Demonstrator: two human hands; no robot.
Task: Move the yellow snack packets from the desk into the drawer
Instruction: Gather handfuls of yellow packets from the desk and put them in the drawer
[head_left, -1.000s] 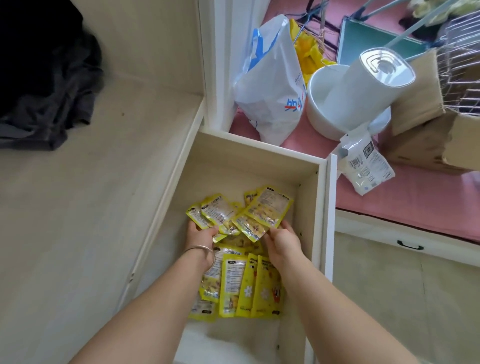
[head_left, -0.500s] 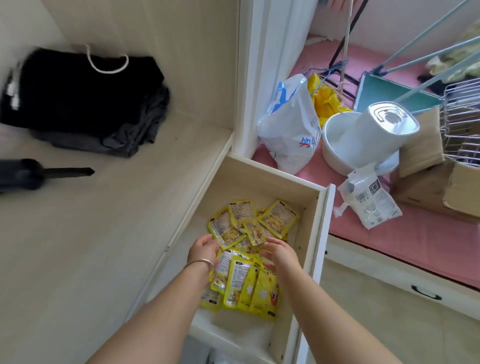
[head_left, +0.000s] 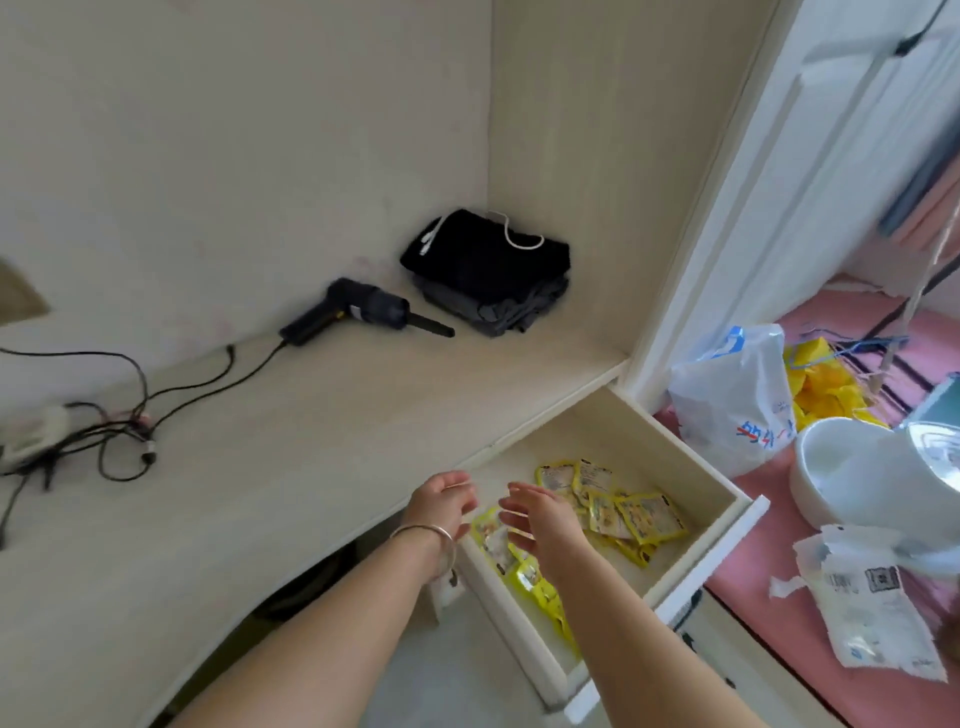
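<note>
Head view: yellow snack packets (head_left: 618, 512) lie jumbled (long axes mixed) in drawer (head_left: 727, 525), both hands empty, fingers relaxed.

head cam | looks forward-down | close over desk (head_left: 311, 467) and drawer (head_left: 649, 441)

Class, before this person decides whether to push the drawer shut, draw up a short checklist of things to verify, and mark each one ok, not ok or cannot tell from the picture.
1. Left hand holds nothing: ok, fingers relaxed, no packet in them.
2. Right hand holds nothing: ok, fingers spread above the drawer.
3. Yellow packets lie inside the drawer: ok.
4. No yellow packets left on the desk: ok for the part in view; only the handheld tool, cables and folded clothes show.
5. Packets lie below the drawer's rim: cannot tell, the right arm covers some.
6. Hands clear of the drawer: not ok, the right hand hovers over it.
</note>
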